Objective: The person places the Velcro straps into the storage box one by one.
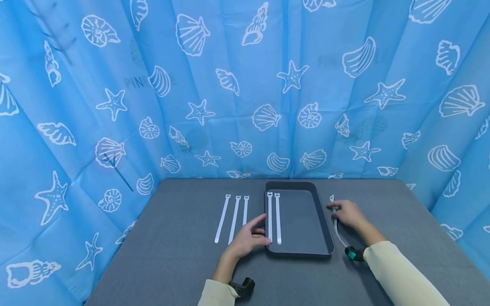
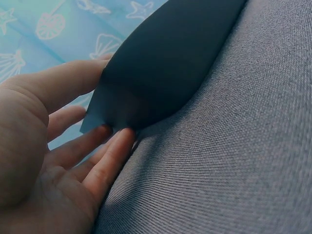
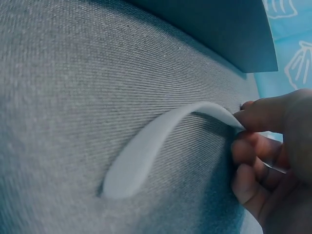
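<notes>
White flat strap [image 3: 139, 163], lower right of head view: pinched by right hand [image 1: 348, 213], thumb against fingers. Left hand [image 1: 246, 241], fingers apart, touches dark-grey rectangular tray [image 1: 300, 221], lower centre.

The tray [image 1: 302, 221] is lying open from above, its bare floor stretching across the middle and right while two straps [image 1: 277, 219] are taking up the left. Its raised walls are blocking any sideways slide in, and the left hand [image 1: 245, 240] is crowding the left wall, thumb reaching over. Beyond that, three straps [image 1: 234, 221] are covering part of the table [image 1: 160, 255]. On the other side, the right hand [image 1: 346, 212] and an arching strap [image 3: 146, 151] are obstructing the strip beside the tray. Behind, the curtain [image 1: 237, 63] is closing off the far edge; in front, a lane is running between the wrists.
</notes>
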The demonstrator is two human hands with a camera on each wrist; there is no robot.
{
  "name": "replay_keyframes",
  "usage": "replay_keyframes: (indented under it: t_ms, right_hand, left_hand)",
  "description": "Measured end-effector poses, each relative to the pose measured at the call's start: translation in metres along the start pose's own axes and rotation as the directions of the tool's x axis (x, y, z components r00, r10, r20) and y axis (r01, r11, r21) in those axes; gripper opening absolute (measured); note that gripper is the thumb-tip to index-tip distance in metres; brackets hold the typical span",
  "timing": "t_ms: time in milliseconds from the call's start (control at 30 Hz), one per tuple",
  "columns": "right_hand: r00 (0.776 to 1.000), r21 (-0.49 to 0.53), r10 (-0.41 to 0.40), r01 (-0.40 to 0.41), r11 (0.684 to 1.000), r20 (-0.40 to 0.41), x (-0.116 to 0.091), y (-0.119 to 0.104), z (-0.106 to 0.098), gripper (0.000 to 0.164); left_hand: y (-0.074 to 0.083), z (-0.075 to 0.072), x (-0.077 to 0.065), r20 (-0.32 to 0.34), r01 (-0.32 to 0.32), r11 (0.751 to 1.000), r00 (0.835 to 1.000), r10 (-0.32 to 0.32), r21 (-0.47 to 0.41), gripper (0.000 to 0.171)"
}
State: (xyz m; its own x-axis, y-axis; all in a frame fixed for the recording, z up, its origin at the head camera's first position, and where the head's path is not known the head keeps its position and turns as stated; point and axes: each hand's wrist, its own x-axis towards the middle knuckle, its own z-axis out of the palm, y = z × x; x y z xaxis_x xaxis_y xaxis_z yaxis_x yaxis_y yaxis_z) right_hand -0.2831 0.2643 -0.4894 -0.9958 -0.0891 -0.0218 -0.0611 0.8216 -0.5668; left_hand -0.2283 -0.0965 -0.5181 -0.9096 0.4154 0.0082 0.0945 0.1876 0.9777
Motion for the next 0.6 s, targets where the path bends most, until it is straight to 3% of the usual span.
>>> replay_keyframes:
  t_ms: [267,600]
  right_hand:
    - [1.0,0.078,0.003,-0.001,0.997,-0.031,0.0,0.007,-0.003,0.025]
    - [0.999,0.159,-0.004,0.011,0.987,-0.041,0.009,0.001,-0.025,0.028]
  left_hand:
    - [0.001,0.0,-0.001,-0.009,0.0,1.0,1.0,0.0,0.007,0.076]
    - [-0.004,0.0,0.002,-0.012,-0.013,1.0,1.0,0.013,0.003,0.076]
